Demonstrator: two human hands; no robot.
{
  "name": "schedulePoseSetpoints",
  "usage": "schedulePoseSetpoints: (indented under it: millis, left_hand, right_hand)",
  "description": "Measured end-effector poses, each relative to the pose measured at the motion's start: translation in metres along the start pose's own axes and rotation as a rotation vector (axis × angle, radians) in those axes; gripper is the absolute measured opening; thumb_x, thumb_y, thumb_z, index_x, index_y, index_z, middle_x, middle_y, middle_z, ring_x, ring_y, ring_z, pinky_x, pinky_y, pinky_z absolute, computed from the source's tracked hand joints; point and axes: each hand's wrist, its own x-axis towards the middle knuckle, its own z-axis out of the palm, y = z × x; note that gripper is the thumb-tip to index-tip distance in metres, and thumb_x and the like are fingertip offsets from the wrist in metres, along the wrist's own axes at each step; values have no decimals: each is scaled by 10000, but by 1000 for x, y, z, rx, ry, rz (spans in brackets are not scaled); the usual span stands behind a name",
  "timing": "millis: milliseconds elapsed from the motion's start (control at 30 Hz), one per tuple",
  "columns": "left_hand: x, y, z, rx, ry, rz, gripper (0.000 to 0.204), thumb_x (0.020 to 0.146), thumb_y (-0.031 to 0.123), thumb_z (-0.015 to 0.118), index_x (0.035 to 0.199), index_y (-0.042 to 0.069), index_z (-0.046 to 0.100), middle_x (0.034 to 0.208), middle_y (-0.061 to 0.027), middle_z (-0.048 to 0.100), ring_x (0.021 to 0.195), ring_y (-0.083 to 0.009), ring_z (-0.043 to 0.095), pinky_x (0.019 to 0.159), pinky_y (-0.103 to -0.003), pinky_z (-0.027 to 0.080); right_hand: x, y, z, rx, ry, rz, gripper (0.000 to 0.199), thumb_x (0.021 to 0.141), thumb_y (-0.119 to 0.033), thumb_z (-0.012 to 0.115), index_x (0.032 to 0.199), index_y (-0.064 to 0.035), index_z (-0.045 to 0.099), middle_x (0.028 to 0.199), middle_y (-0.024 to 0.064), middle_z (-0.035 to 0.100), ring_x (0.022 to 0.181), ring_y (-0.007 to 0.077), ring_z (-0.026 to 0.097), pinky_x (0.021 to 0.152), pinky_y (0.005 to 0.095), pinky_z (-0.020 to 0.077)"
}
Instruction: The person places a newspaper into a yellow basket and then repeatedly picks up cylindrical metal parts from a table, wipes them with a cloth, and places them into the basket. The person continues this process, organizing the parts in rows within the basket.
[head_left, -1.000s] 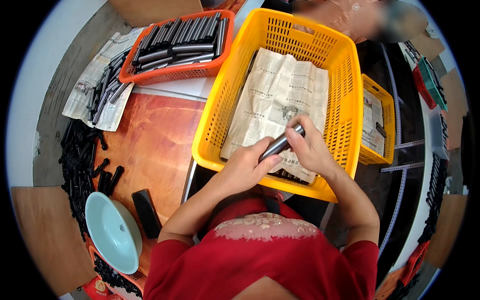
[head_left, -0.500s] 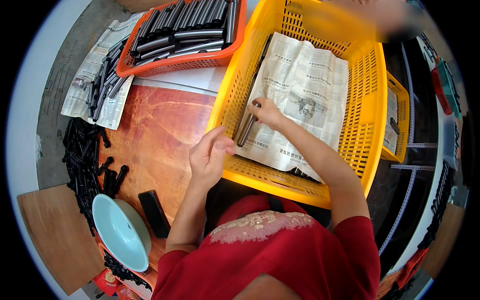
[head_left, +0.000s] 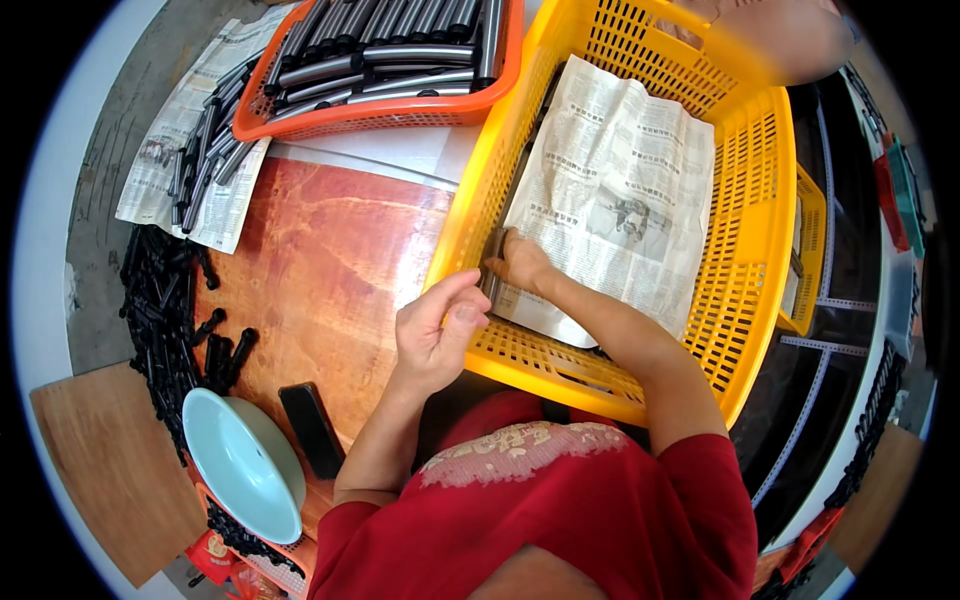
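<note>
Inside the yellow plastic crate [head_left: 470,200], my right hand [head_left: 522,264] is closed around a metal tube [head_left: 491,288]. The tube lies along the crate's left wall, at the edge of a newspaper sheet [head_left: 590,190], and my fingers cover much of it. My left hand [head_left: 440,330] hovers by the crate's near left rim. Its fingers are loosely bent, with the thumb apart and nothing visible in them.
An orange basket [head_left: 380,118] of metal tubes with black ends stands far left. Beside it, more tubes [head_left: 212,150] lie on newspaper. Black parts [head_left: 160,310] are heaped at the left, near a pale blue bowl [head_left: 235,465] and a black phone [head_left: 311,430].
My right hand has moved nearer along the crate's left wall, covering more of the tube. My left hand's fingers have curled in slightly. The view has shifted a little.
</note>
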Motion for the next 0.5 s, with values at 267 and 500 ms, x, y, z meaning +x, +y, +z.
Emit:
schedulePoseSetpoints:
  millis: [267, 500]
  left_hand:
    - [-2, -1, -4, -32, -36, -23, 335, 962, 186, 479, 1176, -65, 537, 854, -106, 640, 692, -130, 605, 671, -245, 483]
    - [0, 4, -3, -51, -25, -2, 309, 953, 173, 496, 1155, -55, 553, 834, -106, 641, 678, -130, 602, 646, -245, 489]
  right_hand:
    - [-17, -36, -77, -213, 40, 28, 352, 895, -259, 512, 1040, 58, 563, 894, 273, 632, 847, 360, 645, 725, 436, 520]
    - [-11, -93, -169, -39, 1053, -652, 168, 821, -147, 543, 882, -12, 621, 827, 184, 636, 805, 351, 606, 710, 431, 495]
